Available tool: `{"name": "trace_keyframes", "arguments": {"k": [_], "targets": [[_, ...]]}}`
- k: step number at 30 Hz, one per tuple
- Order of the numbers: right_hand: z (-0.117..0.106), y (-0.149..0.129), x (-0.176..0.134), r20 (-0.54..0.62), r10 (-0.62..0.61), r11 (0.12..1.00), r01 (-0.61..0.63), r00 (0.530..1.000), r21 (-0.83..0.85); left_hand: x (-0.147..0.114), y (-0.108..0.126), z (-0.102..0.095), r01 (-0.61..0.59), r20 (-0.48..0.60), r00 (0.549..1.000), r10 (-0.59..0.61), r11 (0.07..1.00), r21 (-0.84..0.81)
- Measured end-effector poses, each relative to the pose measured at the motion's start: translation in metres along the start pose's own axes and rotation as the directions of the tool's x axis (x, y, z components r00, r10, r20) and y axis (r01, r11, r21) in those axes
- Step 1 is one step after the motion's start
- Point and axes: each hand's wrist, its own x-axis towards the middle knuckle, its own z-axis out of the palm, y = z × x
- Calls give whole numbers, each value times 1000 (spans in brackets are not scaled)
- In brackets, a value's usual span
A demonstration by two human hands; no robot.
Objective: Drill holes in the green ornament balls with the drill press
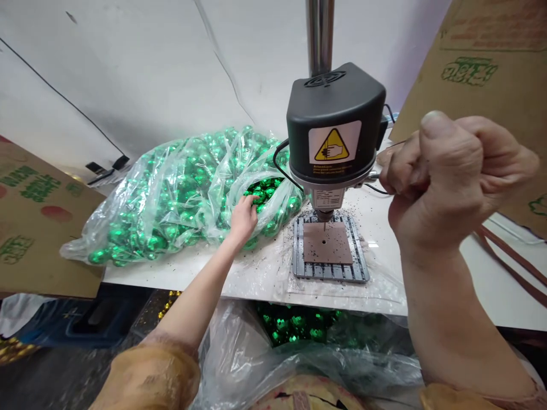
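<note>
My left hand (244, 219) is at the mouth of a clear plastic bag (179, 213) full of shiny green faceted balls (265, 191). Its fingers stretch toward the balls at the opening and look slightly apart, with no ball seen in them. On the right, my right hand (448, 176) is closed in a fist around the lever (372, 175) of a small black bench drill press (335, 122); the grip itself is mostly hidden. Below the chuck, the thin drill bit (324, 226) points down at a brown square board (328, 250) with a dark hole.
The board lies on a slotted metal base (359, 270) strewn with dark chips. Under the table edge, another clear plastic bag (239, 353) holds green balls. Cardboard boxes stand at left (47, 228) and right (491, 97). A steel column (320, 34) rises behind the drill.
</note>
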Motion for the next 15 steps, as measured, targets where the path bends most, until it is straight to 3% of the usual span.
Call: {"name": "trace_keyframes", "arguments": {"k": [2, 4, 8, 11, 15], "targets": [[-1, 1, 1, 15, -11, 1000, 11, 1000, 18, 33, -5, 3, 102, 174, 978, -117, 990, 93], [-1, 2, 1, 18, -6, 1000, 6, 1000, 24, 49, -7, 10, 104, 282, 951, -130, 989, 108], [0, 0, 0, 3, -9, 1000, 9, 1000, -1, 52, -9, 20, 59, 346, 936, -71, 997, 44], [0, -1, -1, 14, -2, 1000, 2, 1000, -9, 44, -10, 18, 54, 276, 960, -52, 999, 2], [-2, -1, 0, 51, -12, 999, 10, 999, 38, 22, 0, 4, -73, -24, 997, 70, 968, -238]]}}
